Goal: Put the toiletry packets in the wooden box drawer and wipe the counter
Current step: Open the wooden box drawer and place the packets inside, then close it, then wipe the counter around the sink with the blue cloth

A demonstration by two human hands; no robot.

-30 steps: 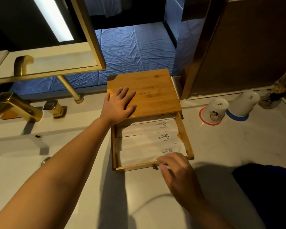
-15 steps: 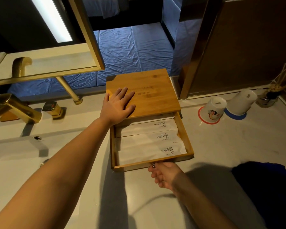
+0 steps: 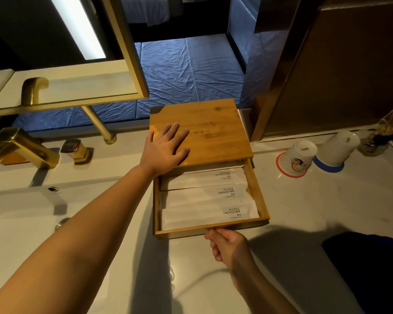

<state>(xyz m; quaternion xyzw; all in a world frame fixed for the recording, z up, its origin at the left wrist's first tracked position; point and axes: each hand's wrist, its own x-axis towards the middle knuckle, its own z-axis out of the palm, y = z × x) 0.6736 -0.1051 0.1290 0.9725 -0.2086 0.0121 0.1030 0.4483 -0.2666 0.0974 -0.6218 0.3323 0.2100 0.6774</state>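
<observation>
On the worktop: left hand flat on box, right hand pinching drawer knob; packets liable to jam if shoved.

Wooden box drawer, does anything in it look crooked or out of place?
Nothing stands out. Three white paper toiletry packets lie flat, roughly parallel, overlapping slightly inside the open wooden box drawer.

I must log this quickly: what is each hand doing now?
Left hand: open, flat on the wooden box top.
Right hand: closed at the drawer front, likely on its knob, which is hidden.
</observation>
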